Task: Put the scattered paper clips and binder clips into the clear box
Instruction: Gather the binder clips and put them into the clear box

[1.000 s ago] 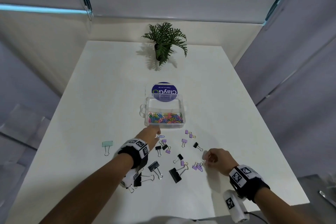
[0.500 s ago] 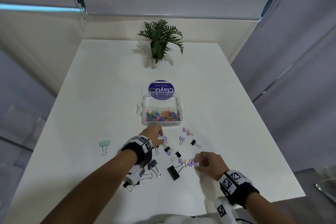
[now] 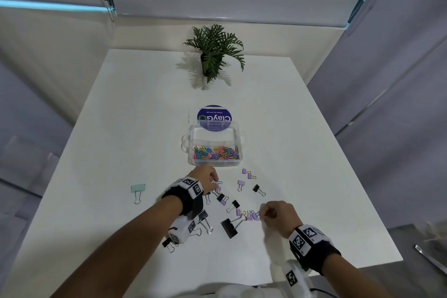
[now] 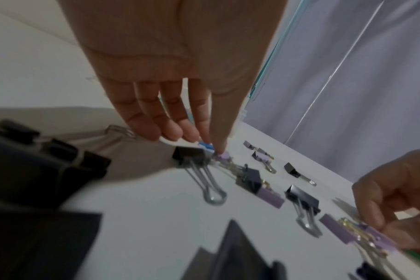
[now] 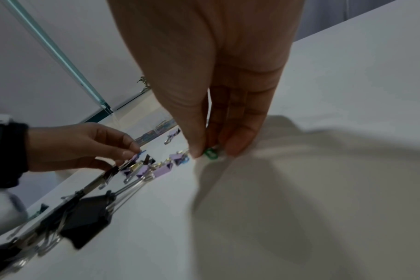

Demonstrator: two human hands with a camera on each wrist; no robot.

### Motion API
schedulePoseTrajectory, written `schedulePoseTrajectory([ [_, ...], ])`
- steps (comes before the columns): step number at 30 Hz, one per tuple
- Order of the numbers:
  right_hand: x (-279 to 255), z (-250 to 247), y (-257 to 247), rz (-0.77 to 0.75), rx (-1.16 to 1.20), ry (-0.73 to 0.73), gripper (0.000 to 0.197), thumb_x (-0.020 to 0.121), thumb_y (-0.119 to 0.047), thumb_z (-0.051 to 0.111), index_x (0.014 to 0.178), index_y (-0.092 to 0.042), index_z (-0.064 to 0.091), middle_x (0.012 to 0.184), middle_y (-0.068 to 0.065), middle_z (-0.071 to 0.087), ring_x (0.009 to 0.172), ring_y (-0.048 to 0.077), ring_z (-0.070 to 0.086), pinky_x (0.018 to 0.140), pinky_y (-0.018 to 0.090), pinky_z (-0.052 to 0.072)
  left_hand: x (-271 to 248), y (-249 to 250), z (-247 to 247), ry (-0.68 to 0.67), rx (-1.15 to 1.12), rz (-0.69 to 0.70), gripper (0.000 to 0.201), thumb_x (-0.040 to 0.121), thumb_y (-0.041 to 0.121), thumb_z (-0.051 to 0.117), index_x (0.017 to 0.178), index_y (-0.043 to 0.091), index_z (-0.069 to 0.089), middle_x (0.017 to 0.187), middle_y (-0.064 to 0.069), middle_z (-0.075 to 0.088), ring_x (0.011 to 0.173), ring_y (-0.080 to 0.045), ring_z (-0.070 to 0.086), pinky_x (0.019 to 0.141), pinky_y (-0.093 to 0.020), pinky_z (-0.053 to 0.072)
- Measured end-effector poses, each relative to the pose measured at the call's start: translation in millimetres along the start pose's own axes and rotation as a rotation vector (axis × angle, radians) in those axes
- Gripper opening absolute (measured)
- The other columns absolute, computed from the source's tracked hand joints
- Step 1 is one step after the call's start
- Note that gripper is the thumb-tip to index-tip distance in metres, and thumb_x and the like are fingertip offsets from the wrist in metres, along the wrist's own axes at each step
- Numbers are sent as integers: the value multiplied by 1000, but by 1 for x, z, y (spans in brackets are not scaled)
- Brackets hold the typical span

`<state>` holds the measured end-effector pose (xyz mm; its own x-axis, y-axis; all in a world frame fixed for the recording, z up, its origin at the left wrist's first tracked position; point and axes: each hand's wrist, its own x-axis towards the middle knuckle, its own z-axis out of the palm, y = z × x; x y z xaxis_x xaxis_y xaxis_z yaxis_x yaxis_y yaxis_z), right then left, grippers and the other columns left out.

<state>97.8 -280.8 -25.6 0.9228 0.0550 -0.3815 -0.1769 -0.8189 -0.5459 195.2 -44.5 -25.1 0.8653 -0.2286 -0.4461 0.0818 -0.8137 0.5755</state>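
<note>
The clear box [image 3: 193,133] stands mid-table with several coloured paper clips inside. Just in front of it my left hand [image 3: 216,182] pinches a blue paper clip [image 4: 205,146] between thumb and forefinger, low over a small black binder clip [image 4: 188,156] and a purple binder clip [image 4: 224,155]. To the right, my right hand [image 5: 211,151] pinches a green paper clip [image 5: 211,153] against the table, beside a cluster of purple binder clips [image 3: 250,215]. Black and purple binder clips lie scattered between the hands, the largest being a big black clip [image 3: 228,227].
The box's lid [image 3: 214,117], with a round blue label, lies behind the box. A mint binder clip [image 3: 137,189] lies alone at the left. A potted plant [image 3: 214,55] stands at the table's far edge. The table's right edge [image 3: 362,176] is near my right hand.
My right hand has moved slightly left and down to the table beside the purple clips. My left hand has stayed in front of the box, its fingertips coming together on the blue clip.
</note>
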Motion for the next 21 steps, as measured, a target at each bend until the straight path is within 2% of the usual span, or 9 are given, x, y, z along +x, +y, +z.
schedulePoseTrajectory([
  [4, -1, -8, 5, 21, 28, 79, 36, 75, -7, 65, 59, -37, 52, 64, -15, 59, 56, -7, 55, 56, 1, 40, -8, 1, -2, -19, 0, 6, 28, 80, 16, 67, 108, 12, 64, 108, -6, 60, 89, -16, 54, 81, -26, 46],
  [7, -3, -7, 3, -15, -26, 22, 26, 74, -16, 71, 66, -34, 55, 75, -7, 60, 64, -1, 54, 59, 6, 37, -18, 7, 1, 15, 69, 101, 29, 80, 21, 64, 108, 13, 61, 115, -5, 57, 102, -19, 58, 91, -29, 49],
  [9, -6, -3, -2, -58, -67, -32, 25, 71, -25, 75, 72, -38, 54, 77, -9, 53, 70, 4, 50, 61, 8, 33, -26, 16, 7, 1, 128, 195, 28, 81, 25, 63, 107, 16, 60, 114, -4, 55, 105, -18, 58, 95, -32, 50],
  [12, -5, 6, -8, -118, -47, -42, 27, 66, -29, 79, 87, -33, 61, 76, -16, 47, 70, -4, 47, 62, 7, 33, -36, 29, 22, -67, 196, 301, 26, 82, 28, 63, 106, 18, 60, 113, -2, 55, 106, -18, 57, 95, -37, 49],
  [13, -3, 8, -10, -126, -49, -40, 25, 67, -27, 78, 86, -32, 63, 75, -16, 46, 69, -5, 47, 62, 7, 33, -38, 32, 28, -88, 225, 323, 27, 82, 28, 63, 107, 18, 60, 115, -3, 54, 108, -19, 56, 96, -38, 49],
  [14, -2, 10, -12, -134, -59, -42, 22, 68, -24, 77, 78, -36, 61, 73, -16, 45, 67, -6, 45, 61, 10, 33, -40, 34, 34, -104, 254, 340, 28, 82, 28, 63, 108, 18, 59, 117, -3, 54, 110, -21, 54, 96, -39, 48],
  [16, 1, 14, -11, -134, -60, -11, 38, 72, -21, 74, 61, -44, 46, 68, -14, 45, 63, -6, 43, 60, 14, 34, -43, 37, 48, -125, 323, 378, 32, 84, 31, 61, 113, 20, 56, 120, -4, 51, 113, -23, 50, 97, -41, 47],
  [17, 2, 14, -10, -128, -49, 18, 43, 73, -19, 73, 57, -44, 42, 67, -14, 46, 61, -6, 44, 59, 14, 35, -45, 37, 54, -127, 358, 405, 34, 85, 32, 60, 116, 21, 54, 121, -5, 50, 114, -23, 49, 96, -41, 46],
  [21, 0, 7, -3, -95, 44, 105, 35, 75, -13, 69, 63, -39, 49, 70, -11, 55, 61, -3, 47, 59, 12, 36, -55, 39, 69, -103, 464, 510, 35, 88, 30, 55, 120, 17, 52, 122, -8, 48, 114, -27, 45, 95, -41, 42],
])
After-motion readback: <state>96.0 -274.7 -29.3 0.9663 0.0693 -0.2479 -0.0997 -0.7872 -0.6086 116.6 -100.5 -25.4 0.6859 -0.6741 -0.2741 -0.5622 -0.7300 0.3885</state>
